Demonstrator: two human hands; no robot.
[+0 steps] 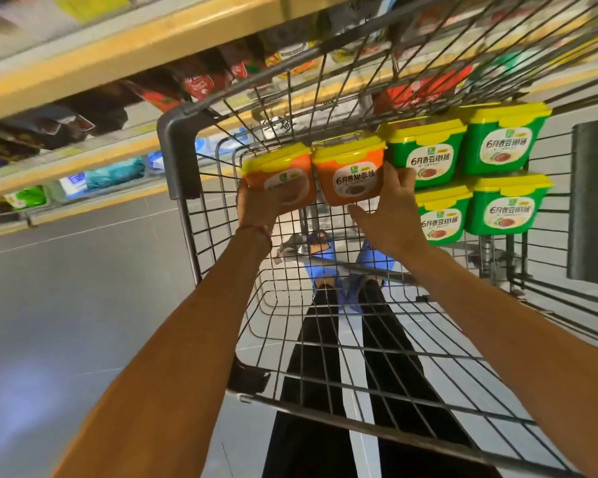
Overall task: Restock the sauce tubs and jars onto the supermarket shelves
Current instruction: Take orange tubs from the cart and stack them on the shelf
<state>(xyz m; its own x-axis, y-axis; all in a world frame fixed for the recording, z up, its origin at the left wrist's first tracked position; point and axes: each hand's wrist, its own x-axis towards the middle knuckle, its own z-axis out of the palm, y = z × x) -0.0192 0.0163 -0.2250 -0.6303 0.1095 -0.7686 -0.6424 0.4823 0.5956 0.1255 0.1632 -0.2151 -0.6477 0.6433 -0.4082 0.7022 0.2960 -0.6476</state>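
Observation:
Two orange sauce tubs with yellow lids sit side by side inside a wire shopping cart (pixel 183 160). My left hand (pixel 261 205) grips the left orange tub (pixel 283 175) from below. My right hand (pixel 389 208) holds the right orange tub (pixel 351 174), fingers up its right side and thumb under it. To the right, several green tubs with yellow lids are stacked in two layers, among them an upper one (pixel 425 153) next to my right hand and a lower one (pixel 506 205).
Yellow-edged supermarket shelves (pixel 94 53) with dark and red sauce packs run along the upper left. Grey floor (pixel 66 305) lies left of the cart. My dark trousers and blue shoes show through the cart's mesh bottom.

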